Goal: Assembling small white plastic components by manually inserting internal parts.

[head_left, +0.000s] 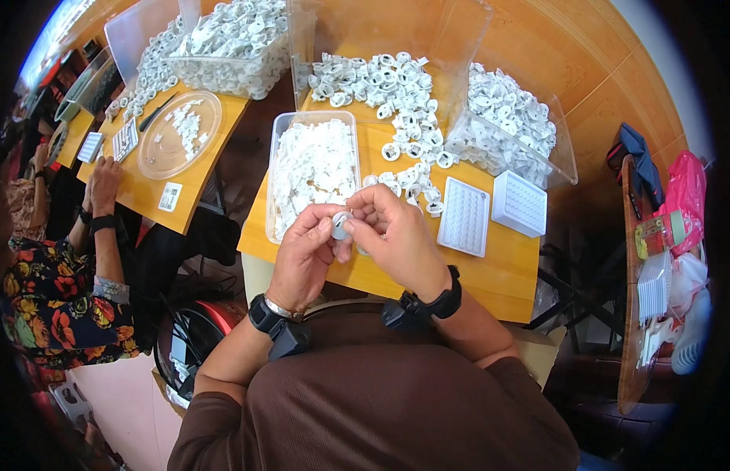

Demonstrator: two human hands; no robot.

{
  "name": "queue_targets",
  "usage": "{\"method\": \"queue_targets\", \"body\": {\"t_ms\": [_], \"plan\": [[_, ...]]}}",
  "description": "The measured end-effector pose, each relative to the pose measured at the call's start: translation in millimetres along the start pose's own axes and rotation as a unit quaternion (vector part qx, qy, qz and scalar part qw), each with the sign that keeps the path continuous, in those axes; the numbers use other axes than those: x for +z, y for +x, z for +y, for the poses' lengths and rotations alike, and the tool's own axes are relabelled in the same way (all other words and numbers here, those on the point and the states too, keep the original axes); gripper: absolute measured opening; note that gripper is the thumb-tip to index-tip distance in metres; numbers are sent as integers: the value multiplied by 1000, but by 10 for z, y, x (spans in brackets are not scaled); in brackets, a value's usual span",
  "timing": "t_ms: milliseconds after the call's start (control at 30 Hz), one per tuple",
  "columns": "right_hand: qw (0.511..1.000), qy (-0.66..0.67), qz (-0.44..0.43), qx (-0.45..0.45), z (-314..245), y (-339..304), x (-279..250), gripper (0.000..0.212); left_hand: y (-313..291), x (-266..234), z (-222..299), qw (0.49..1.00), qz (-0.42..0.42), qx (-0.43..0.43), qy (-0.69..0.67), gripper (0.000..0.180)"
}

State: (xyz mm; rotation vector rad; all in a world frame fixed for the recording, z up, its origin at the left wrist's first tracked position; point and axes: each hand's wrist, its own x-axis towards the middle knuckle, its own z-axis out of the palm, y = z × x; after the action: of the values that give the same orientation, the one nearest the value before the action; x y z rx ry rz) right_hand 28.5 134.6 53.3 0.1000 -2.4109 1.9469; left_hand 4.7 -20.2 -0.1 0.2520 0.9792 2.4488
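Between my two hands, over the near edge of the wooden table, is a small round white plastic part (342,225). The thumb and fingers of my left hand (306,251) pinch its left side. My right hand (398,235) closes on it from the right, thumb pressed against its face. Just beyond my left hand stands a clear tub (272,184) full of small white pieces. Loose round white parts with dark slots (413,149) spread over the table past my right hand. What lies under my fingers is hidden.
White trays with rows of pockets (464,217) lie right of my hands, one group stacked (520,203). Behind, a clear bin (557,149) brims with round parts. At left, a co-worker's hands (104,184) rest at another table (200,177). A side table (628,314) holds bags.
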Motion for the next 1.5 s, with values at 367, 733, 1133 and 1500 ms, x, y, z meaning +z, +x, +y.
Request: {"method": "queue_targets", "body": {"t_ms": [367, 733, 1133, 1500], "plan": [[969, -182, 75, -152, 115, 6, -43, 12, -15, 53, 14, 982, 24, -18, 189, 39], [998, -6, 55, -17, 340, -4, -103, 11, -3, 129, 16, 982, 33, -59, 179, 37], [960, -248, 68, -108, 212, -62, -86, 17, -8, 94, -60, 931, 15, -18, 364, 40], [966, -224, 75, -103, 229, -80, -29, 12, -25, 81, -35, 900, 18, -23, 435, 41]]}}
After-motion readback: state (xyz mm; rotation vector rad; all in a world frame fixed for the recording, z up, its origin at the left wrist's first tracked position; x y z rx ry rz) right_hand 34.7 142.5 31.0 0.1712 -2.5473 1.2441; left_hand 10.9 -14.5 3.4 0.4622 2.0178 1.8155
